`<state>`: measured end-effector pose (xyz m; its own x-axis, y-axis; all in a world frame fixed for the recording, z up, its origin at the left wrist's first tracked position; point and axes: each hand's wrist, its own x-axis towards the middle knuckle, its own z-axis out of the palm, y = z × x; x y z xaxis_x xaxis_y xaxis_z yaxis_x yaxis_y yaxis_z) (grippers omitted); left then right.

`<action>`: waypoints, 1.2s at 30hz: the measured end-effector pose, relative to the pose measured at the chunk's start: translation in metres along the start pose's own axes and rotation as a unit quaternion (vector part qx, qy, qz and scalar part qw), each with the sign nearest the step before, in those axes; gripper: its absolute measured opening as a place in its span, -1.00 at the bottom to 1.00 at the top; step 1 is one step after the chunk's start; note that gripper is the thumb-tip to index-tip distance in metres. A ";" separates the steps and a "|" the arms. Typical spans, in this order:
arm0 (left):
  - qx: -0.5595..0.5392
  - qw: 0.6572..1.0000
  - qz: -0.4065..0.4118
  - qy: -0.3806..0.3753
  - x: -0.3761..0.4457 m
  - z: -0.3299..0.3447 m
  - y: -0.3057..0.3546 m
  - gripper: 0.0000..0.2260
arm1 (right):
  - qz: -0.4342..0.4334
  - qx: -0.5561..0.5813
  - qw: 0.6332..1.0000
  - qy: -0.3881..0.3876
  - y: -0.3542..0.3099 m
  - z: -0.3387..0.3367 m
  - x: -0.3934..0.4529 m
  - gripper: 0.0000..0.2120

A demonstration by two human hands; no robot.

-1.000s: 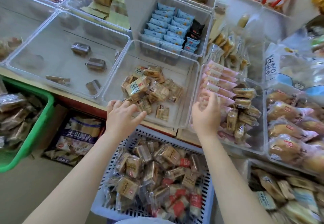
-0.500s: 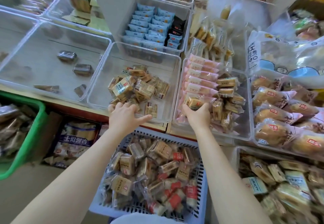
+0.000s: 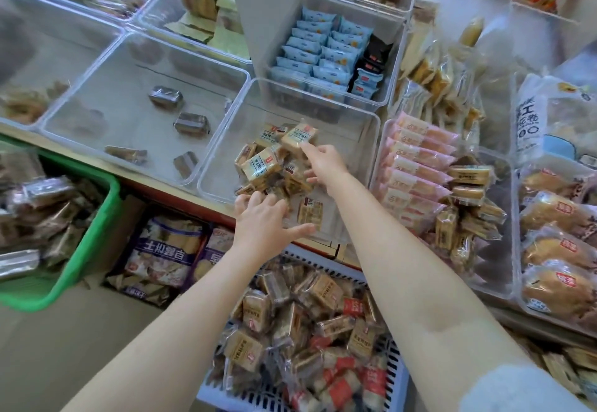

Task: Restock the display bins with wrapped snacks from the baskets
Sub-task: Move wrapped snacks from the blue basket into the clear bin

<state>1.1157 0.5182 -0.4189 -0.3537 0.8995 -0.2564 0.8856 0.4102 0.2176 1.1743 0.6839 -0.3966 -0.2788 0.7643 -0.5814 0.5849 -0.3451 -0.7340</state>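
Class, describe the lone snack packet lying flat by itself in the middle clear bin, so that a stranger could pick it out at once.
Start at the clear bin in the centre, the one that both hands reach into. A heap of tan wrapped snacks fills its left part; look toward the near edge, beside the left hand. The lone packet lies flat and apart from the heap, its barcode facing up.

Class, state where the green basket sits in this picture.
In the head view the green basket sits at the left edge, below the shelf of clear bins, left of the purple-labelled snack bag on the floor.
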 end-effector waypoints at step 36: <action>0.012 0.996 0.055 -0.065 -0.019 0.016 0.102 -0.60 | -0.002 0.619 0.783 0.063 0.144 -0.202 -0.175 -0.72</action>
<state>1.2171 0.5402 -0.4067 -0.2126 0.9113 -0.3525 0.9247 0.3043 0.2290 1.4616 0.6106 -0.3296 -0.1563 0.7874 -0.5963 -0.6236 -0.5468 -0.5587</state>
